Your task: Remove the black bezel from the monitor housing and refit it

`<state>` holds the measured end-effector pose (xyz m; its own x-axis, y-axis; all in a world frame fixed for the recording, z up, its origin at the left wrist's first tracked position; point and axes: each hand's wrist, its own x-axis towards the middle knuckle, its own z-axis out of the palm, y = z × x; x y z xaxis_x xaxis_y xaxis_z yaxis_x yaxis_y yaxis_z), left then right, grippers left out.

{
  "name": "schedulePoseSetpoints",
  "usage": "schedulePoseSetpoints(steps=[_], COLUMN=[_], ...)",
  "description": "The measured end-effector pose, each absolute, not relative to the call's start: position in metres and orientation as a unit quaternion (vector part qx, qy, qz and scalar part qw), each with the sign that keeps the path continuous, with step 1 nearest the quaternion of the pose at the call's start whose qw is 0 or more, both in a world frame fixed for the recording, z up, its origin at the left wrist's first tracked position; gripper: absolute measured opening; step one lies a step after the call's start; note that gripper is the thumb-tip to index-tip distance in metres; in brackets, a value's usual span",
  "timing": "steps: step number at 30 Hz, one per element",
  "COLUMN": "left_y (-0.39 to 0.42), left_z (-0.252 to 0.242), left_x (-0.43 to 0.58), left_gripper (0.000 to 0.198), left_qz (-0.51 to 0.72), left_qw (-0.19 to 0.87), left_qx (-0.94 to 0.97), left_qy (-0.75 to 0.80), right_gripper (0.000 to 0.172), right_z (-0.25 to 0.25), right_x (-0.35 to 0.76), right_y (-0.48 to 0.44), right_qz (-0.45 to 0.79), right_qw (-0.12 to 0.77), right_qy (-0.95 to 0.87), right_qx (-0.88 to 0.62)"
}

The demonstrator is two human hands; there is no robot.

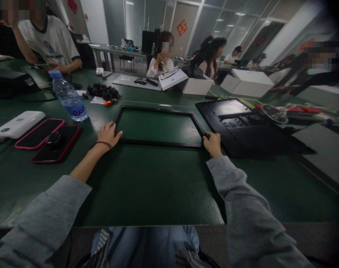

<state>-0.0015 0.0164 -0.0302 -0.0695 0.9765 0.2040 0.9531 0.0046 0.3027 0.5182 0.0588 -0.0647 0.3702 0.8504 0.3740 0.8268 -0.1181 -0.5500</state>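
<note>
- Black bezel point(161, 144): lies on the green desk point(152, 186), centre of the view.
- Left hand point(108, 134): fingers spread, resting at the bezel's left side, not clamped.
- Right hand point(213, 144): fingers curled at the bezel's lower right corner; cannot tell what exactly they clamp.
- Hand spacing: well apart, one at each end of the bezel.
- Black panel point(258, 139): right of the view, beside the right hand.
- Water bottle point(70, 98): stands on the desk, upper left of the view.

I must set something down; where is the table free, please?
Free: the green table between black frame, table's near edge and both sleeves; also inside the frame. Crowded: left, with bottle, white device and phones; right, with black panel and white box.
</note>
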Motion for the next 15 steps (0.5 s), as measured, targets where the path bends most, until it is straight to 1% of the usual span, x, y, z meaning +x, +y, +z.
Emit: schedulePoseSetpoints(steps=[6,10,15], left_y=[0.013,0.008,0.001], left_z=[-0.027,-0.019,-0.013], left_x=[0.002,0.008,0.016], left_gripper=[0.064,0.063,0.069], left_qz=[0.206,0.195,0.184], left_qw=[0.044,0.07,0.107], left_qx=[0.696,0.71,0.729], left_qy=[0.686,0.673,0.651], right_gripper=[0.043,0.042,0.042], right_z=[-0.06,-0.055,-0.054], right_x=[0.516,0.516,0.518], right_y=[0.056,0.054,0.054], right_qz=[0.022,0.027,0.017], right_qw=[0.367,0.363,0.366], right_qy=[-0.542,-0.529,-0.531], right_qx=[-0.756,-0.767,-0.764])
